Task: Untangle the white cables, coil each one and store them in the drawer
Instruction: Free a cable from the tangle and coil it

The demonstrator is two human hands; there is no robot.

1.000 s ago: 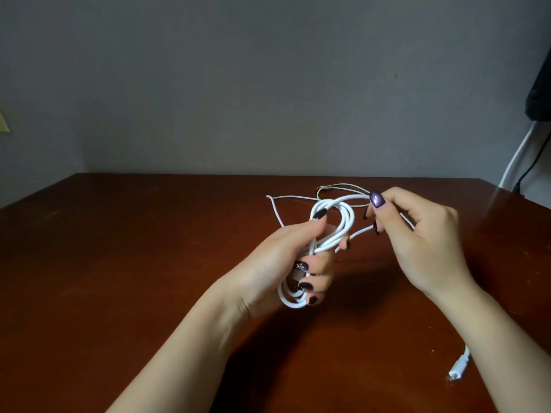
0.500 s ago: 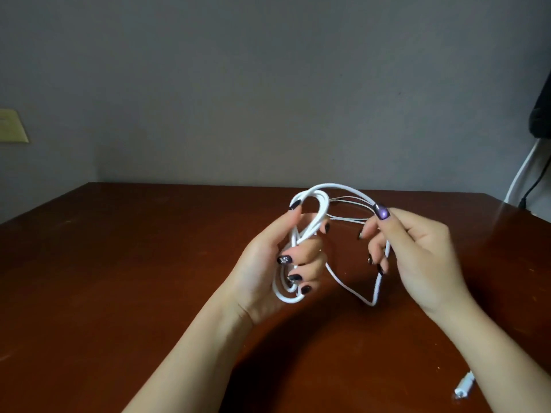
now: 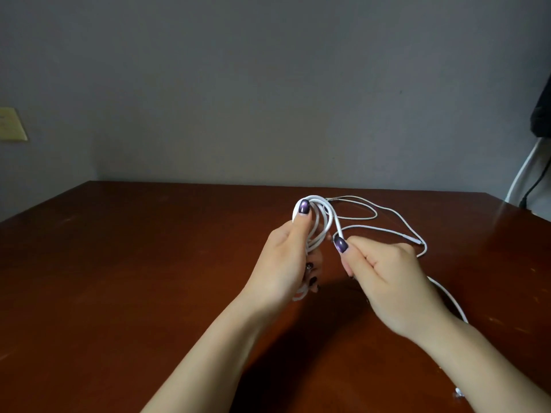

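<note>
My left hand (image 3: pixel 283 260) grips the coiled white cable (image 3: pixel 320 222), thumb pressed over the top of the loops. It is held above the table (image 3: pixel 119 263), toward its far edge. My right hand (image 3: pixel 384 278) pinches the strand leaving the coil, fingers curled. A thinner loose cable (image 3: pixel 372 214) trails toward the far right corner; a white plug (image 3: pixel 459 393) lies at the near right edge.

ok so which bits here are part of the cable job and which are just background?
Job: left hand, gripping the coiled white cable; right hand, pinching its loose strand; thin white cable loose on the table. Drawer not in view.
Lying about: yellow wall plate; dark object and cords at the right wall.
</note>
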